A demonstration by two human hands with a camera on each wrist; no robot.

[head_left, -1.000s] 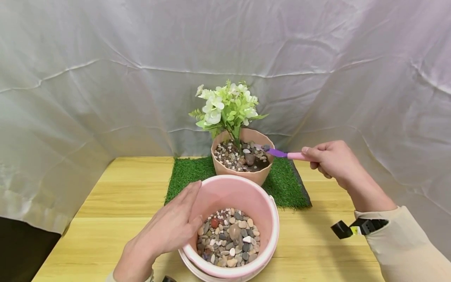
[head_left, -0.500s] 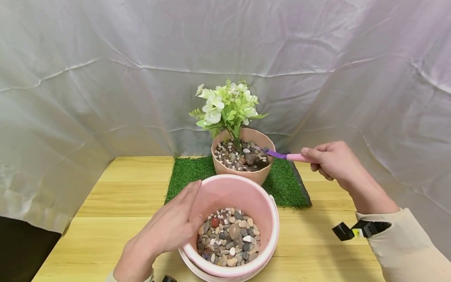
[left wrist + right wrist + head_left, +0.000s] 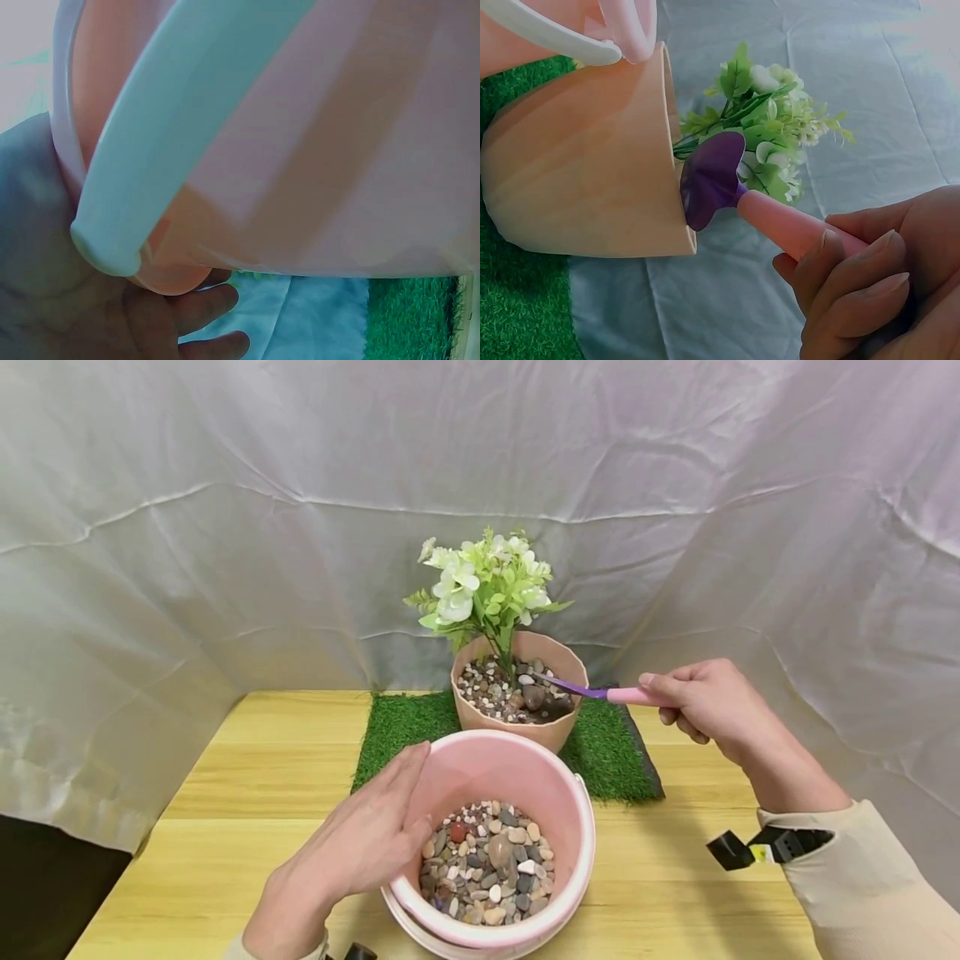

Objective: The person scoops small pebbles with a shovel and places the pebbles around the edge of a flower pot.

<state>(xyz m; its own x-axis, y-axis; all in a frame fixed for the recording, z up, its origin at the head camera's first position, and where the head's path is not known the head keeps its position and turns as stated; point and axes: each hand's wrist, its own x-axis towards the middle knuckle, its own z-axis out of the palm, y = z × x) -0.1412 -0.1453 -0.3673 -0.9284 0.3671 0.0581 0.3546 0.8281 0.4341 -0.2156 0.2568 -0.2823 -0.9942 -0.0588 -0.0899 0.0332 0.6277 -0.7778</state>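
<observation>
My right hand [image 3: 705,697] grips the pink handle of a small garden trowel [image 3: 633,696]. Its purple blade [image 3: 714,180] reaches over the rim of a peach flower pot [image 3: 517,731], tilted with its back showing in the right wrist view. Pebbles, dark soil and a white-flowered plant [image 3: 487,581] fill the pot. My left hand [image 3: 360,835] holds the left rim of a pink bucket [image 3: 585,860], thumb over the inside, fingers along the outside. Mixed pebbles [image 3: 487,868] cover the bucket's bottom. The bucket's white handle [image 3: 172,112] hangs past my left palm.
Under the pot lies a green artificial grass mat [image 3: 405,727] on a wooden table [image 3: 277,777]. Behind the table hangs a grey satin cloth [image 3: 300,568]. The bucket stands in front of the pot, close to it.
The trowel's blade has tipped over and shifted slightly left, and the stones seen on it earlier are off it, in the pot. My left hand and the bucket stay in place.
</observation>
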